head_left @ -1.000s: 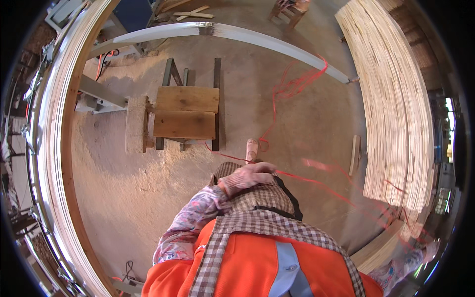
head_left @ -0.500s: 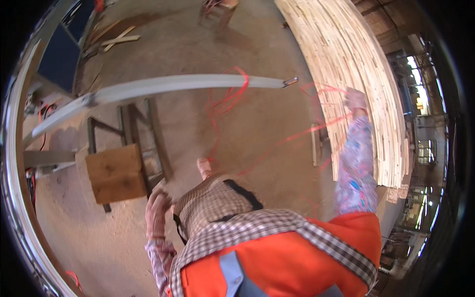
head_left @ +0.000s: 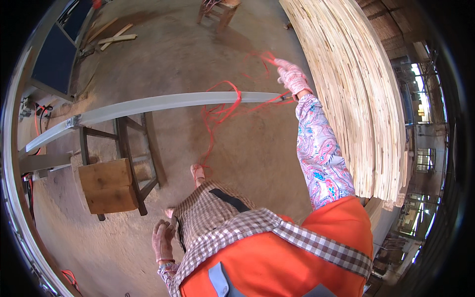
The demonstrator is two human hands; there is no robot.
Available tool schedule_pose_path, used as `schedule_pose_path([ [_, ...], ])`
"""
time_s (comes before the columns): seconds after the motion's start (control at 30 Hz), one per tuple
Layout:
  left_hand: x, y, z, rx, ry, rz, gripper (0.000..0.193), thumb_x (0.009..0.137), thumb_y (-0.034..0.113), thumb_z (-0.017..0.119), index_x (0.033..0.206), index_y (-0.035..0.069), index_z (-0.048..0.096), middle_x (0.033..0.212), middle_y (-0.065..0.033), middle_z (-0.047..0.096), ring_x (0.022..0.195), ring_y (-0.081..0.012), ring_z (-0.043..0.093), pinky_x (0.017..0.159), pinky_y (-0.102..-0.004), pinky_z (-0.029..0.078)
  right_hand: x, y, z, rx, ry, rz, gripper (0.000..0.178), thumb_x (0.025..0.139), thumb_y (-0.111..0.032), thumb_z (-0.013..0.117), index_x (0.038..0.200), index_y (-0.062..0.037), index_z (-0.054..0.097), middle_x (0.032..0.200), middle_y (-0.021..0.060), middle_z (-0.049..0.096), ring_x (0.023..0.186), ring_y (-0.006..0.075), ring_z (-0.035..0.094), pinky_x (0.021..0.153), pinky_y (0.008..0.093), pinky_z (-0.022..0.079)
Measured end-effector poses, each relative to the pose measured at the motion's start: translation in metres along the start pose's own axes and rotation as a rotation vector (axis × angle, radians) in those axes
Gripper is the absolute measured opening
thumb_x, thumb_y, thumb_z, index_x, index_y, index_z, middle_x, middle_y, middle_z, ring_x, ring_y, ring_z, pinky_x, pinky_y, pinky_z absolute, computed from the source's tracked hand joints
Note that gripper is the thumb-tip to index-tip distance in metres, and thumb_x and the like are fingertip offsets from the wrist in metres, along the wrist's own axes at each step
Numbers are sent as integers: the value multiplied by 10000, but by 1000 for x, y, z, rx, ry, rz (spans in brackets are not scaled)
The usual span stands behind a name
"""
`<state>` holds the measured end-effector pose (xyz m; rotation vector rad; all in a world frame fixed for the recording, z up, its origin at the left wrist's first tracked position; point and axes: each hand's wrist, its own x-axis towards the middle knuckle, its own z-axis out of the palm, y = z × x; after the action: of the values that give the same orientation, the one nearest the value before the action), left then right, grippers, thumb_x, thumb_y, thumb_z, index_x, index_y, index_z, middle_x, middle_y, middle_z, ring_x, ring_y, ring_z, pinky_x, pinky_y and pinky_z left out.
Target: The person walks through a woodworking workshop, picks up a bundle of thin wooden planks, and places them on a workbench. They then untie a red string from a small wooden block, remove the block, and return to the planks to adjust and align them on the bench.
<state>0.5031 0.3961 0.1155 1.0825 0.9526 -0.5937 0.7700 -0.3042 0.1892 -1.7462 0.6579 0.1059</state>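
My right hand (head_left: 293, 79), in a pinkish knit glove, reaches out over the floor beside the stacked wood. Its fingers are closed on a thin red plastic strap (head_left: 268, 57), which trails in loose loops. More red strap hangs around a long grey metal bar (head_left: 173, 101) and runs down toward my foot. The bar's end lies close to my right wrist. My left hand (head_left: 162, 240), also gloved, hangs low beside my checked apron (head_left: 208, 210). Its fingers are loosely bent, with nothing visible in them.
A tall stack of pale wood strips (head_left: 356, 99) stands along the right. At left is a dark metal-framed stool (head_left: 109, 185) with a wooden seat. A wooden stool (head_left: 217, 14) stands at the far side. Wood offcuts (head_left: 118, 38) lie on the floor at far left.
My right hand has swung left, from the wood stack to over the floor, drawing the red strap with it. My left hand has dropped slightly nearer to me.
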Motion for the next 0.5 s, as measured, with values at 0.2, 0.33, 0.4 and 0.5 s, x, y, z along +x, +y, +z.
schedule_pose_path([
  [0.2,-5,-2,21,-20,-33,45,432,973,203,643,1353,13,559,1168,-134,668,993,-245,697,855,-359,583,-28,-41,12,-1223,266,29,727,890,-589,596,1506,-217,488,1523,194,449,1413,392,431,1141,503,384],
  [0.33,-17,-4,15,1,-92,186,354,976,183,630,1279,0,615,1106,-105,669,952,-209,694,805,-322,584,-55,-49,-23,-793,709,-238,606,948,-469,569,1444,-121,561,1544,159,466,1456,308,395,1182,424,334],
  [0.4,-29,-3,8,16,-24,90,320,962,148,635,1257,23,635,1095,-84,686,944,-169,680,801,-296,570,-92,-44,-32,-468,755,-355,600,989,-435,507,1483,-95,496,1574,160,419,1476,309,363,1207,425,296],
  [0.5,-17,-39,-39,606,-15,352,350,946,232,602,1267,101,652,1180,-44,678,1064,-166,633,899,-399,438,-148,-52,22,87,597,-420,590,1052,-385,416,1541,-55,398,1617,163,350,1505,310,315,1244,426,239],
])
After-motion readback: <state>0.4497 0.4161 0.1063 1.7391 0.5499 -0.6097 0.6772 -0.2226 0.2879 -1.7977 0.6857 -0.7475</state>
